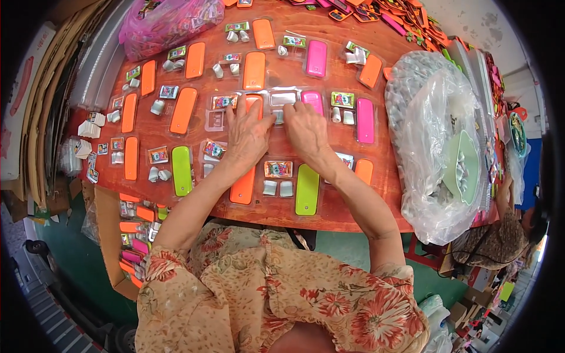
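My left hand [247, 134] rests with its fingers spread over a clear plastic tray holding an orange phone-shaped case [253, 98] and a small printed packet [223, 102]. My right hand [307, 130] bends its fingers down into the neighbouring clear tray [283, 96], beside a pink case [313, 100]. Its fingertips are close together at a small whitish piece [278, 117], near my left thumb; whether they grip it is hidden. Just right stands a filled tray with a pink case [365, 120], a green packet [342, 99] and small white pieces [348, 117].
Filled trays with orange, green and pink cases cover the red table [376, 170]. A large clear bag [415, 88] of whitish pieces and a pale green scoop [463, 167] lie right. A pink bag [170, 29] sits far left; a cardboard box [107, 235] stands below the table's left edge.
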The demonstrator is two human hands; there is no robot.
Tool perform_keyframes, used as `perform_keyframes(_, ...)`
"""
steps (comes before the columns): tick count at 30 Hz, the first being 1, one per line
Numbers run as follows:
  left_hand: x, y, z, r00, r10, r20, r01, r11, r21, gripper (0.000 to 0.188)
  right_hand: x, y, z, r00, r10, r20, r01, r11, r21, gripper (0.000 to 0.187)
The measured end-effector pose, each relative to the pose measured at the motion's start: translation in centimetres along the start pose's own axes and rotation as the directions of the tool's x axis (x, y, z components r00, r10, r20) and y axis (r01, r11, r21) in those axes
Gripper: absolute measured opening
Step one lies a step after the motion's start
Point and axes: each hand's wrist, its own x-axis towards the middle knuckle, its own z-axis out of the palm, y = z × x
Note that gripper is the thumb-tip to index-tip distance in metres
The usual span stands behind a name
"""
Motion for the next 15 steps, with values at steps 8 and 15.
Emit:
perform_keyframes(8, 0.0, -0.1, 0.2, 0.999, 0.018, -0.045, -0.022, 0.996, -0.088, 0.021, 1.0, 3.2, -0.6, 0.941, 0.262, 0.214, -0.332, 0.838, 0.433, 0.013)
perform_keyframes(15, 0.0, -0.2, 0.3, 0.998, 0.021, -0.062, -0.026, 0.996, -0.084, 0.021, 0.9, 1.1, -1.5, 0.967, 0.215, 0.135, -0.245, 0.929, 0.277, 0.019)
